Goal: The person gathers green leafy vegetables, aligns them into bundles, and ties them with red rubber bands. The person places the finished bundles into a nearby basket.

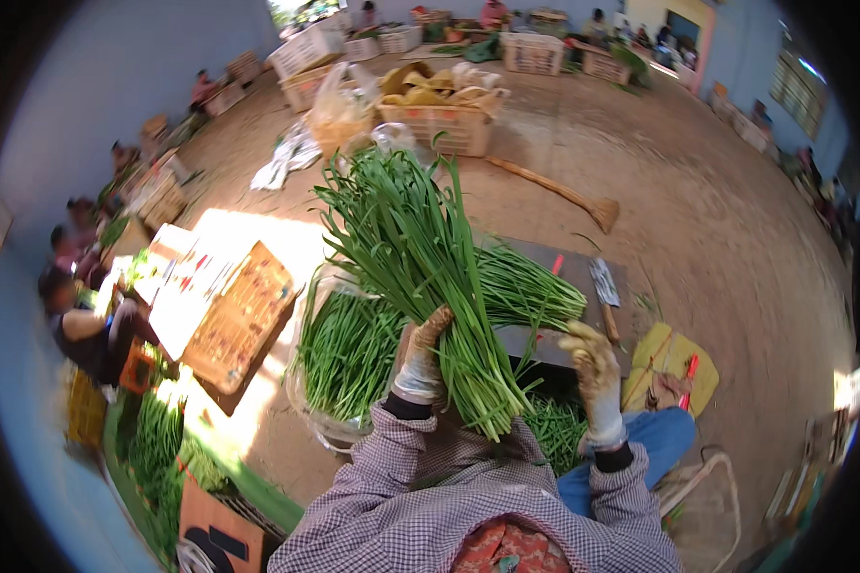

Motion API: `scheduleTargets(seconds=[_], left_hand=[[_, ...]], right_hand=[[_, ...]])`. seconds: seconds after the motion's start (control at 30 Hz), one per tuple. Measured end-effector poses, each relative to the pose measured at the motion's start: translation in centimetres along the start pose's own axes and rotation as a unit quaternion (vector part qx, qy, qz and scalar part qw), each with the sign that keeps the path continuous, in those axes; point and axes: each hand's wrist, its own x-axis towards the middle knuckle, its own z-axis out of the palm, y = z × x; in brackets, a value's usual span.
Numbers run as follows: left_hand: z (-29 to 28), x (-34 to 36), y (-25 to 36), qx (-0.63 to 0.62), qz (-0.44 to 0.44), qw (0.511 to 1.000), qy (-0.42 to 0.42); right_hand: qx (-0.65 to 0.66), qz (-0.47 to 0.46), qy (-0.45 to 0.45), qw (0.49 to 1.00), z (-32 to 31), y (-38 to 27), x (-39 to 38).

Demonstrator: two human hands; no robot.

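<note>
My left hand point(424, 355), in a stained glove, is wrapped round the stalks of a large bunch of garlic chives point(420, 244). The leaves fan out up and away from me, and the stalk ends point toward my lap. To the right of the bunch is my right hand point(596, 380), gloved and raised, its fingers apart and slightly bent, with nothing in it. Another bundle of chives point(530, 286) lies on a dark board point(597, 260) beyond my hands. More chives point(349, 353) fill a plastic-lined container at my left, and cut greens point(556, 432) lie below my right hand.
A knife point(605, 291) with a wooden handle lies on the board's right side. Beyond it, a broom point(583, 199) rests on the floor. At right is a yellow pad point(683, 382) with a red-handled tool. An orange crate point(242, 320) stands at left; people sit along the walls.
</note>
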Motion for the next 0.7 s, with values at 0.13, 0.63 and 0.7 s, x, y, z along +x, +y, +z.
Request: scheduleTargets(seconds=[0.13, 0.63, 0.7], left_hand=[[-14.8, 5.0, -12.8, -0.303, -0.222, 0.925, -0.058], [21.2, 24.5, -14.0, 0.229, -0.030, 0.941, -0.246], [19.5, 28.7, -16.7, 0.250, 0.015, 0.926, -0.281]], right_hand=[[0.073, 0.071, -0.190, 0.976, 2.5, 2.4, 1.3], [0.062, -0.042, 0.081, 0.994, -13.0, 7.3, 17.4], [0.021, -0.040, 0.068, 0.997, -14.6, 11.2, 20.2]])
